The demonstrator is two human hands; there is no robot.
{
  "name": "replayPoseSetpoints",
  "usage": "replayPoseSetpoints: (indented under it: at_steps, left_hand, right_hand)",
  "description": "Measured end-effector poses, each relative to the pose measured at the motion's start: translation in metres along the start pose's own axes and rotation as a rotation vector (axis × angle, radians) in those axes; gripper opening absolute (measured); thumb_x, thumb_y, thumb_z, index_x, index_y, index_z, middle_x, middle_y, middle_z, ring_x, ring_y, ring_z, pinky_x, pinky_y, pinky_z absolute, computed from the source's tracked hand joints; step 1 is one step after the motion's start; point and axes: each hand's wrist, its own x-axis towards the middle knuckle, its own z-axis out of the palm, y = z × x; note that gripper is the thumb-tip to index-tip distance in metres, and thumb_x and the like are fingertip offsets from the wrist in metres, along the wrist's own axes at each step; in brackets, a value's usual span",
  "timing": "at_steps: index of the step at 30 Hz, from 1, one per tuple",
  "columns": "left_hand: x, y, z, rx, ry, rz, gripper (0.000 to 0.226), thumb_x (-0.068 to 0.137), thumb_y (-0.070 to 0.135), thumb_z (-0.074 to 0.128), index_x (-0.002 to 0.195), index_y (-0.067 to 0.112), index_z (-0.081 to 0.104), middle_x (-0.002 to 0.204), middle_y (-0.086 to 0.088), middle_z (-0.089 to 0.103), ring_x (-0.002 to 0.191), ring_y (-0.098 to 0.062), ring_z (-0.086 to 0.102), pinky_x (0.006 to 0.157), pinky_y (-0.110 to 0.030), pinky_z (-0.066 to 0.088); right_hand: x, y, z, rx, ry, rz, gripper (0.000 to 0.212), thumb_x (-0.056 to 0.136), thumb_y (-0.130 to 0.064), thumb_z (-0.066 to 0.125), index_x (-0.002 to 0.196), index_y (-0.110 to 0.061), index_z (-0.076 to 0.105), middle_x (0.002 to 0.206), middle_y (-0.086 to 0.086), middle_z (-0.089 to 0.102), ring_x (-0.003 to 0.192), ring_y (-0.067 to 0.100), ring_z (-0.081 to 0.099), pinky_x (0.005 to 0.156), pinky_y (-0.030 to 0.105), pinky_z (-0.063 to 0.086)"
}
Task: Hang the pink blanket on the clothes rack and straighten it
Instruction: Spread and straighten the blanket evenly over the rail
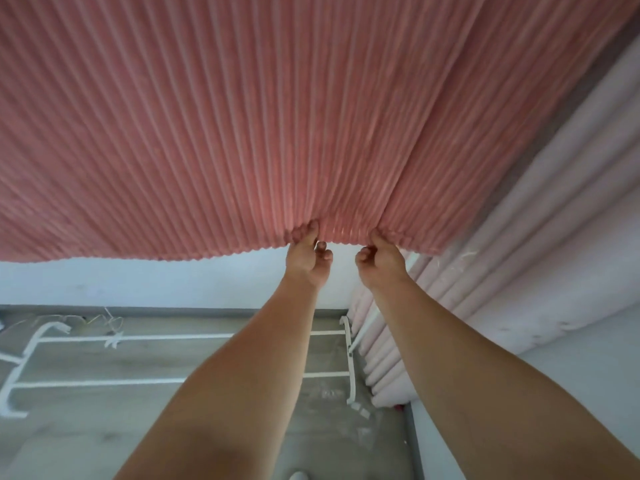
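The pink blanket, ribbed in long stripes, hangs spread across the whole upper half of the view. Its lower hem runs from left to right just above my hands. My left hand pinches the hem near the middle, fingers curled into the fabric. My right hand grips the hem a short way to the right. Both arms reach forward, close together. Only the white base bars of the clothes rack show, on the floor under the blanket; its top rail is hidden.
Pale pink curtains hang in folds at the right, close to my right arm. A white wall stands behind the rack. The floor is grey wood with some loose cords near the wall at left.
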Motion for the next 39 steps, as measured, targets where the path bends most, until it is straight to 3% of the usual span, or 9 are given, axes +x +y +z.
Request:
replayPoseSetpoints:
  at_steps: [5, 11, 16, 21, 23, 25, 27, 31, 39]
  left_hand:
    - [0.0, 0.001, -0.005, 0.123, 0.168, 0.069, 0.005, 0.094, 0.015, 0.07, 0.096, 0.014, 0.065, 0.076, 0.003, 0.063, 0.056, -0.008, 0.043, 0.049, -0.022, 0.036]
    - [-0.041, 0.012, -0.016, 0.372, 0.206, -0.123, 0.024, 0.102, 0.026, 0.055, 0.098, 0.003, 0.059, 0.082, -0.012, 0.065, 0.063, -0.019, 0.055, 0.065, -0.026, 0.052]
    - [-0.099, 0.058, -0.059, 0.682, 0.204, 0.013, 0.011, 0.095, 0.01, 0.052, 0.085, 0.013, 0.049, 0.075, -0.008, 0.044, 0.057, -0.018, 0.035, 0.054, -0.027, 0.029]
    - [-0.153, 0.129, -0.134, 1.175, 0.376, 0.22, 0.032, 0.085, 0.009, 0.051, 0.061, 0.018, 0.031, 0.057, -0.004, 0.035, 0.056, -0.024, 0.034, 0.057, -0.029, 0.027]
    - [-0.174, 0.161, -0.165, 1.459, 0.427, 0.294, 0.026, 0.088, 0.015, 0.051, 0.063, 0.011, 0.048, 0.067, -0.009, 0.049, 0.067, -0.029, 0.046, 0.062, -0.031, 0.032]
    - [-0.197, 0.197, -0.199, 1.632, 0.492, 0.368, 0.023, 0.095, 0.022, 0.048, 0.095, 0.005, 0.064, 0.095, -0.008, 0.064, 0.091, -0.029, 0.058, 0.073, -0.031, 0.041]
    - [-0.218, 0.236, -0.236, 1.727, 0.564, 0.437, 0.027, 0.096, 0.026, 0.047, 0.11, 0.009, 0.063, 0.11, -0.004, 0.066, 0.102, -0.027, 0.059, 0.079, -0.031, 0.043]
    - [-0.266, 0.328, -0.314, 1.842, 0.69, 0.472, 0.027, 0.095, 0.026, 0.045, 0.109, 0.012, 0.062, 0.11, -0.005, 0.066, 0.104, -0.027, 0.059, 0.077, -0.033, 0.043]
    - [-0.341, 0.513, -0.445, 1.817, 0.859, 0.517, 0.024, 0.094, 0.022, 0.045, 0.104, 0.009, 0.062, 0.106, -0.006, 0.066, 0.1, -0.028, 0.06, 0.077, -0.034, 0.045]
  right_hand:
    - [-0.005, 0.011, -0.007, -0.269, 0.181, -0.087, 0.017, 0.088, -0.014, 0.075, 0.084, -0.008, 0.059, 0.063, 0.003, 0.044, 0.049, 0.013, 0.035, 0.044, 0.023, 0.039]
    - [-0.032, 0.011, -0.008, -0.503, 0.215, -0.02, 0.026, 0.091, -0.028, 0.071, 0.092, -0.005, 0.058, 0.069, 0.007, 0.048, 0.053, 0.017, 0.043, 0.046, 0.024, 0.047]
    - [-0.071, 0.032, 0.013, -0.859, 0.061, -0.084, 0.016, 0.094, -0.015, 0.057, 0.103, -0.003, 0.058, 0.078, 0.012, 0.055, 0.055, 0.017, 0.045, 0.047, 0.026, 0.044]
    - [-0.122, 0.1, 0.055, -1.301, -0.17, -0.212, 0.038, 0.095, -0.023, 0.054, 0.129, -0.005, 0.052, 0.113, 0.014, 0.065, 0.062, 0.021, 0.063, 0.077, 0.043, 0.061]
    - [-0.149, 0.135, 0.079, -1.478, -0.3, -0.303, 0.034, 0.093, -0.024, 0.052, 0.123, -0.008, 0.052, 0.106, 0.011, 0.066, 0.07, 0.026, 0.068, 0.075, 0.041, 0.06]
    - [-0.178, 0.177, 0.106, -1.643, -0.442, -0.398, 0.025, 0.09, -0.026, 0.05, 0.111, -0.012, 0.051, 0.093, 0.008, 0.064, 0.078, 0.03, 0.07, 0.067, 0.034, 0.055]
    - [-0.207, 0.221, 0.133, -1.773, -0.578, -0.482, 0.014, 0.088, -0.025, 0.049, 0.094, -0.013, 0.048, 0.079, 0.004, 0.058, 0.069, 0.023, 0.062, 0.053, 0.026, 0.039]
    - [-0.269, 0.321, 0.193, -1.832, -0.753, -0.538, 0.032, 0.085, -0.017, 0.05, 0.065, -0.019, 0.026, 0.06, -0.002, 0.034, 0.051, 0.015, 0.033, 0.047, 0.027, 0.021]
    - [-0.37, 0.496, 0.316, -1.803, -0.906, -0.63, 0.034, 0.083, -0.018, 0.052, 0.063, -0.021, 0.025, 0.058, -0.002, 0.032, 0.049, 0.015, 0.03, 0.046, 0.026, 0.021]
